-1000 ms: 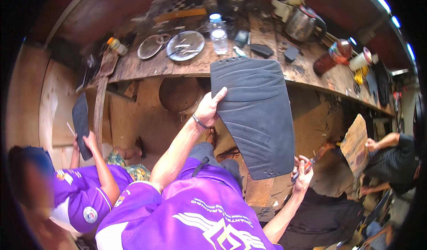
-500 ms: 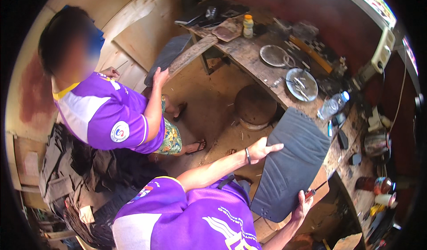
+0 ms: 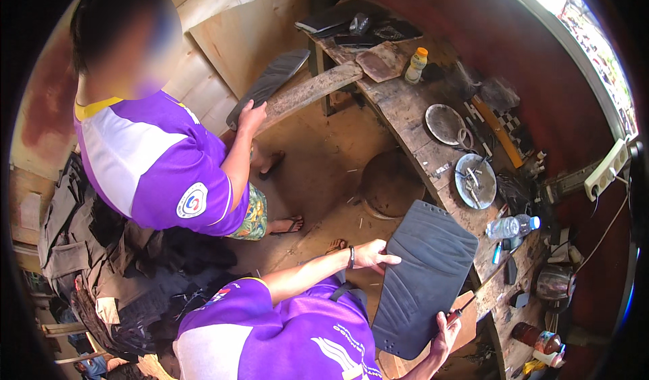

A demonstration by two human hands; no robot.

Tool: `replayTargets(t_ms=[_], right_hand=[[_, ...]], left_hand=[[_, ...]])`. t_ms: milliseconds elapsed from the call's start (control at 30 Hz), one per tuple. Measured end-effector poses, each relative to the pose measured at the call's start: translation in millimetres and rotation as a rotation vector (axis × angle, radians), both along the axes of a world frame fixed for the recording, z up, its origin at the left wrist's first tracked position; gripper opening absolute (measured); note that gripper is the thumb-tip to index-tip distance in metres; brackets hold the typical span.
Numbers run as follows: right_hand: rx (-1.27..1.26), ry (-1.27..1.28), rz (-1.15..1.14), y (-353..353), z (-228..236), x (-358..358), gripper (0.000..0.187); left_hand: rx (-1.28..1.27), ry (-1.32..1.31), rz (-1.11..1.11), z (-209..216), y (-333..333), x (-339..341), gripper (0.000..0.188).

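Note:
A black panel (image 3: 426,272) with ridged creases and small holes along its ends is held up in front of me, tilted. My left hand (image 3: 375,255) grips its left edge, thumb on the upper face. At the lower right edge, my right hand (image 3: 444,333) is closed around a red-handled tool (image 3: 462,307) with a long thin shaft pointing up and right; I cannot tell whether it is an awl or a screwdriver. The fingers of that hand also touch the panel. A brown board (image 3: 462,333) shows just below it.
A person in a purple shirt (image 3: 162,170) stands at left, holding another black panel (image 3: 274,83). The workbench (image 3: 399,99) on the right carries a metal dish (image 3: 475,181), a water bottle (image 3: 512,226) and a yellow-capped bottle (image 3: 416,66). Dark cloth (image 3: 101,245) is piled at left.
The whole view has shifted. My panel sits a little further left and lower in the picture, still in both hands. The other person's panel lies at a flatter angle.

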State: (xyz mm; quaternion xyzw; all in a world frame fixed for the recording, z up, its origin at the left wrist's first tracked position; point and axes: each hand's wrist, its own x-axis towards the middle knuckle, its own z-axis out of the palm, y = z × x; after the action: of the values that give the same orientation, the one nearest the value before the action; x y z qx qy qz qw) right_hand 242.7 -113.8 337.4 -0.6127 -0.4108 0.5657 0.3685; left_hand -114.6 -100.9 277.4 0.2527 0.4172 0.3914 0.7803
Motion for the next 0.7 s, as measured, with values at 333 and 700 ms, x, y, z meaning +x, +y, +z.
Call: replayTargets(t_ms=[333,700], right_hand=[[-0.011,-0.022,-0.005,35,5,-29,0.042],[-0.037,-0.071,0.011,42,-7,-54,0.033]], left_hand=[[0.138,0.822,0.899,-57,145,-222,0.081],[-0.064,1.312,0.987,-59,190,-365,0.11]])
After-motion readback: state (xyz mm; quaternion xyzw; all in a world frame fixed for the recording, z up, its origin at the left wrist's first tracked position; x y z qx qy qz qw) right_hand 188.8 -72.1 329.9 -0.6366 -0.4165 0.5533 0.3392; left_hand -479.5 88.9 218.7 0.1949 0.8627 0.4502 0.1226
